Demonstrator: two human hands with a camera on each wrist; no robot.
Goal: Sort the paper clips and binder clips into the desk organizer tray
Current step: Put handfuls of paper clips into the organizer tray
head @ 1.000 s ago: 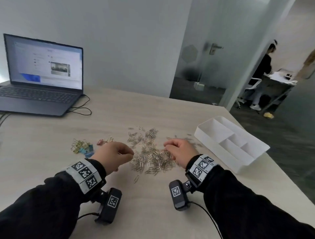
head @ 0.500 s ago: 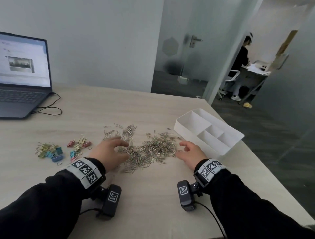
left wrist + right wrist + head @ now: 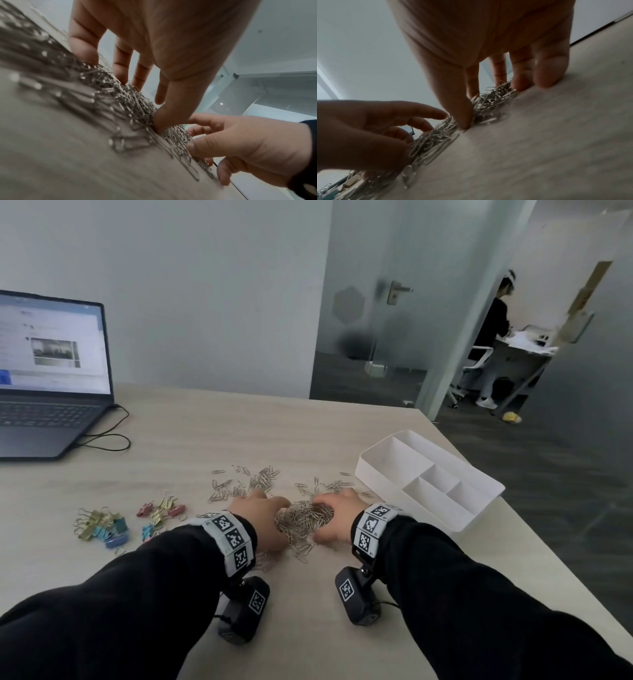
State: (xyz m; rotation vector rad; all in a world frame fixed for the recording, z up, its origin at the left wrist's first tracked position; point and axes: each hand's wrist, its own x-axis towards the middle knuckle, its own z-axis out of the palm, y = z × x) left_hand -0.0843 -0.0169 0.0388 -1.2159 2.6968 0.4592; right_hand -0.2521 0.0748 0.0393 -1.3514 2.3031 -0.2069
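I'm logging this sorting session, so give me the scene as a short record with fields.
paper clips: silver pile on the table, strays scattered behind it
left hand: cupped against the pile's left side
right hand: cupped against its right side
binder clips: coloured clusters left of the pile, untouched
organizer tray: white, to the right, compartments in view empty
laptop: open, far left

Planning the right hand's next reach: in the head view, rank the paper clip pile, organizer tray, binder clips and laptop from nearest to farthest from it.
1. Paper clip pile: touching the right hand, on its left.
2. Organizer tray: to its right, apart.
3. Binder clips: far left, beyond the left hand.
4. Laptop: back-left corner.
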